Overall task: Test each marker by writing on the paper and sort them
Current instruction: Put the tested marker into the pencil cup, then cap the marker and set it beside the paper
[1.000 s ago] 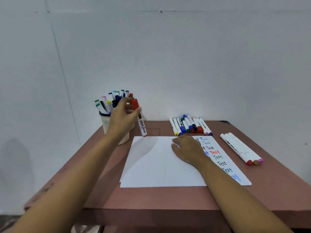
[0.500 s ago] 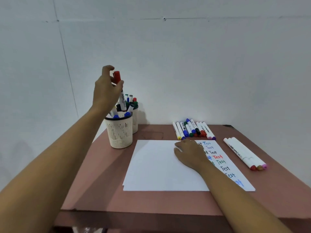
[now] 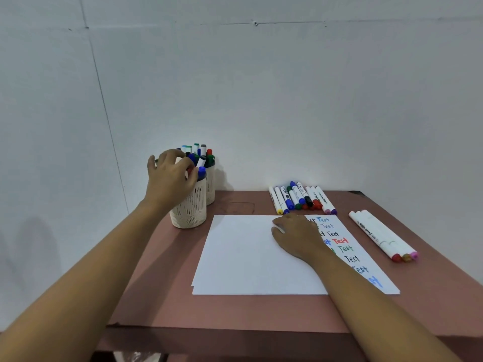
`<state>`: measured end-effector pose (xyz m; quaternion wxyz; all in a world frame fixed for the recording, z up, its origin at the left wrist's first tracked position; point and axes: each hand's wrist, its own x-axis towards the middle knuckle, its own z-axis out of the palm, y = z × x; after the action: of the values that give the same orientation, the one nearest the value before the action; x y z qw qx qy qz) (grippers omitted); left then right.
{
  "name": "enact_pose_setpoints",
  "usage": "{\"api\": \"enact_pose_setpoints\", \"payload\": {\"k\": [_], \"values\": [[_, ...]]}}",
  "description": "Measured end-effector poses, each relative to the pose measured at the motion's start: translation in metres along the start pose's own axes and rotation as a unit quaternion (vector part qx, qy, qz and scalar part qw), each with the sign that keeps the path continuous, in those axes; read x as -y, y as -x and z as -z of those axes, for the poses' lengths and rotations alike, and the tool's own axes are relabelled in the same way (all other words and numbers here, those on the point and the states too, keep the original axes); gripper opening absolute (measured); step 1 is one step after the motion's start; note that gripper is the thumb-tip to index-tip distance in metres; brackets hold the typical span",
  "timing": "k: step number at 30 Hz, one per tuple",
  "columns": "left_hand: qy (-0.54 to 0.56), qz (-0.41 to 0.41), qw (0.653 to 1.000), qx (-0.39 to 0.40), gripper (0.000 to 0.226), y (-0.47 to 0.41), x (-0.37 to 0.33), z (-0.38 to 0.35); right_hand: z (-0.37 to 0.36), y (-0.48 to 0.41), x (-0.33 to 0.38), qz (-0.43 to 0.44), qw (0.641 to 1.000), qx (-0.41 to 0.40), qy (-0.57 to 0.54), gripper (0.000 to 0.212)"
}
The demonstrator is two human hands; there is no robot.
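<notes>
My left hand [image 3: 167,178] is over the front white mesh cup [image 3: 189,212] at the table's back left. Its fingers curl among the marker tops, and a red marker cap [image 3: 189,170] shows between thumb and fingers. Whether the red marker is still pinched is hard to tell. Blue and white marker tops stick up beside the hand. My right hand [image 3: 295,236] rests flat on the white paper [image 3: 248,257], which has several coloured "Test" words down its right side. A row of several markers [image 3: 300,198] lies behind the paper.
A second cup [image 3: 210,189] full of markers stands right behind the first. Three white markers [image 3: 384,236] lie together to the right of the paper. The brown table [image 3: 156,283] stands against a white wall; its front edge is near me.
My left hand took the red-capped marker from beside the cup, raised it above the cup, then came down onto the cup's marker tops. My right hand stayed on the paper.
</notes>
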<state>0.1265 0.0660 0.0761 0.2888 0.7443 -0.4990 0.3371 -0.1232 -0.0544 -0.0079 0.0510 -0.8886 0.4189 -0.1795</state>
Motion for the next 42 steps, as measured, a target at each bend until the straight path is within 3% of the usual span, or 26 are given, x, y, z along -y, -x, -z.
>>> {"api": "enact_pose_setpoints", "payload": {"k": [7, 9, 10, 14, 18, 23, 26, 31, 35, 42], "values": [[0.067, -0.134, 0.974, -0.167, 0.008, 0.016, -0.045, 0.000, 0.000, -0.001, 0.000, 0.001, 1.000, -0.009, -0.007, 0.039], [0.102, -0.177, 0.971, -0.120, 0.015, 0.026, -0.064, -0.009, 0.000, 0.000, 0.000, 0.000, 1.000, -0.009, -0.010, 0.039], [0.111, -0.184, 0.975, -0.060, 0.022, 0.033, -0.072, -0.015, 0.000, 0.000, 0.000, -0.001, 1.000, -0.009, -0.013, 0.039], [0.093, -0.072, 0.962, 0.247, 0.042, 0.056, -0.086, -0.043, 0.003, 0.001, 0.001, -0.004, 1.000, -0.001, -0.020, 0.039], [0.094, -0.029, 0.921, 0.377, 0.047, 0.066, -0.087, -0.050, 0.004, 0.000, 0.001, -0.017, 0.999, 0.007, -0.041, 0.037], [0.113, -0.014, 0.918, 0.381, 0.043, 0.067, -0.086, -0.049, 0.009, -0.008, 0.000, -0.033, 0.996, 0.045, -0.064, 0.034], [0.111, -0.017, 0.918, 0.380, 0.043, 0.068, -0.084, -0.052, 0.015, -0.017, -0.001, -0.027, 0.997, 0.023, -0.070, 0.027], [0.121, -0.010, 0.918, 0.378, 0.041, 0.067, -0.083, -0.054, 0.017, -0.042, 0.005, -0.013, 0.997, -0.035, 0.070, 0.025], [0.125, -0.010, 0.922, 0.367, 0.040, 0.068, -0.084, -0.054, 0.010, -0.057, 0.004, 0.002, 0.985, -0.059, 0.161, 0.038], [0.123, -0.006, 0.918, 0.376, 0.040, 0.066, -0.084, -0.054, 0.000, -0.070, 0.001, 0.039, 0.970, -0.100, 0.217, 0.040]]}}
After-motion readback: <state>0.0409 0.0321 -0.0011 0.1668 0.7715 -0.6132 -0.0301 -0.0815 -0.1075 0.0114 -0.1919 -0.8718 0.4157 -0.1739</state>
